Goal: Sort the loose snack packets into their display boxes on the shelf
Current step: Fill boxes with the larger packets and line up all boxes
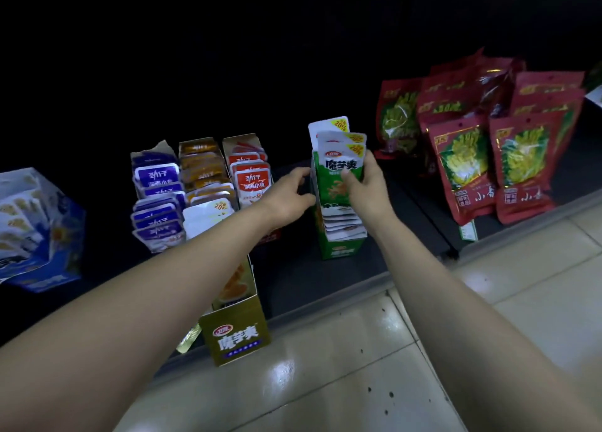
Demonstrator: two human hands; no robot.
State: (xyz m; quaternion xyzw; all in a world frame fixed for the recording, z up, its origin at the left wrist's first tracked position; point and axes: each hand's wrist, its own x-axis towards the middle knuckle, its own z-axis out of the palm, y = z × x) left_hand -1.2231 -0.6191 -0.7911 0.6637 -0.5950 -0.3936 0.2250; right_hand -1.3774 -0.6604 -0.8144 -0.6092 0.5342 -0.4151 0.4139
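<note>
From my remote seat the dark shelf (293, 275) fills most of the view, with pale floor tiles (423, 350) below its front edge. The biggest stock is the stand of red bags (462, 167) toward the right end. A blue box (42, 233) sits toward the left end, and rows of purple, brown and red packets (202, 177) lie between it and the middle. A gold display box (236, 334) overhangs the front edge.

Near the middle stands the green display box (338, 251), tall and narrow, with white packets stacked in its front half. My right hand (368, 190) is clamped round a small fan of green packets (342, 167), held upright over the box's back half with their lower ends inside it. My left hand (286, 197) has its fingers and thumb spread against the box's left wall, apparently steadying it and gripping nothing that I can see.

The risks I see:
- **Catching:** the fanned packets could catch on the box's rim or on the stack already inside, and buckle instead of sliding down.
- **Tipping:** a hard push could tip the narrow box toward the red bags if the left hand slips.
- **The gold box:** my left forearm passes right over it, and a careless pull back could knock it to the floor.
</note>
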